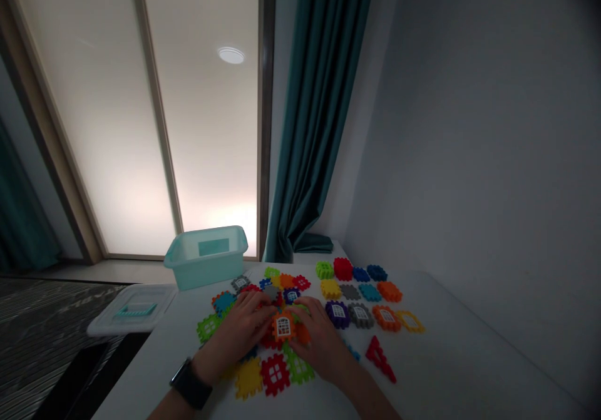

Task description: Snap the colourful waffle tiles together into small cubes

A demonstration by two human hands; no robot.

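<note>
An orange tile with a white window grid (283, 327) sits between my two hands, above a spread of colourful notched tiles. My left hand (244, 321) has its fingertips at the tile's left edge, and a black watch is on that wrist. My right hand (317, 338) curves round the tile's right side, with its fingers bent and thumb below. Near my wrists lie a yellow tile (248, 378), a red window tile (275, 374) and a green window tile (299, 367). Some pieces under my hands are hidden.
Stacks of tiles, including purple (337, 314) and red (343, 269), stand in rows at the right. A red triangular piece (380, 360) lies nearer. At the back left are a teal bin (209, 273) and a clear lid (131, 309).
</note>
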